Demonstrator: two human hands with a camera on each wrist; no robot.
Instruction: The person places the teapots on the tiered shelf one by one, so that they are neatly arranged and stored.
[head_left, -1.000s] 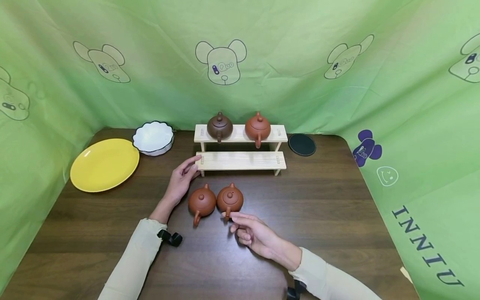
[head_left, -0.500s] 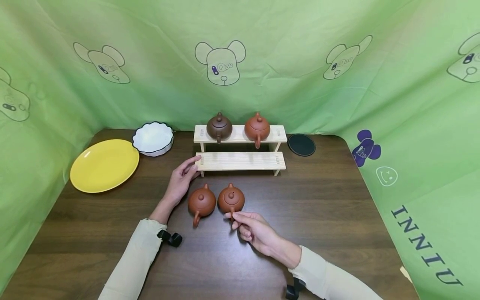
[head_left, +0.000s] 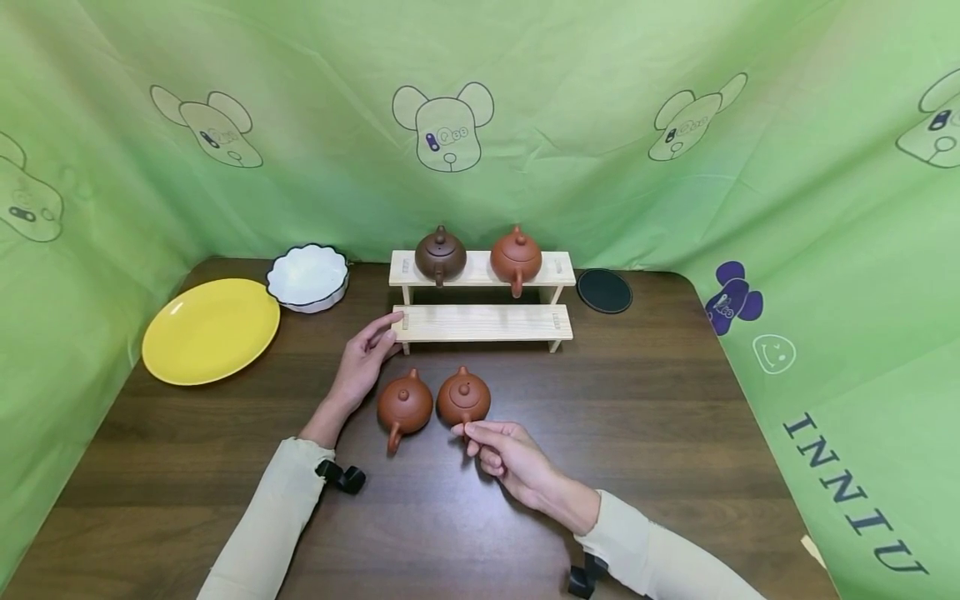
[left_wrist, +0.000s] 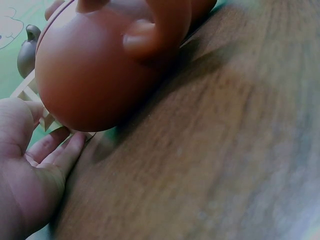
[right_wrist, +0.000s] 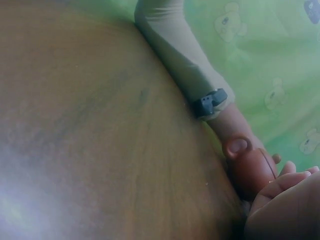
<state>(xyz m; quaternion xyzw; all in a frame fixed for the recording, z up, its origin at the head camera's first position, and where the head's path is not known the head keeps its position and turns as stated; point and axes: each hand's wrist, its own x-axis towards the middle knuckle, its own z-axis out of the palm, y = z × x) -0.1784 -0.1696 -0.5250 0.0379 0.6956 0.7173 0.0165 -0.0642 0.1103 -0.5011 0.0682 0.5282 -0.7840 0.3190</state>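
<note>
Two reddish-brown clay teapots stand side by side on the table: a left teapot (head_left: 405,403) and a right teapot (head_left: 463,395). My right hand (head_left: 517,467) pinches the right teapot's handle between thumb and index finger. At the left end of a two-tier wooden stand (head_left: 483,323), my left hand (head_left: 360,367) grips the lower board's end, thumb in front and index finger on top. In the left wrist view the left teapot (left_wrist: 100,65) looms close, hiding most of the stand. Fingers of my right hand (right_wrist: 285,205) partly cover the left teapot (right_wrist: 252,172) in the right wrist view.
On the stand's upper tier sit a dark brown teapot (head_left: 440,254) and a reddish-brown one (head_left: 517,256). A yellow plate (head_left: 212,332) and a white scalloped dish (head_left: 307,277) lie at the left. To the stand's right is a dark round coaster (head_left: 604,291). Green cloth (head_left: 570,133) surrounds the table.
The right hand's thumb and index finger have closed on the right teapot's handle. That teapot has turned slightly and shifted a little to the right. The left hand stays at the stand.
</note>
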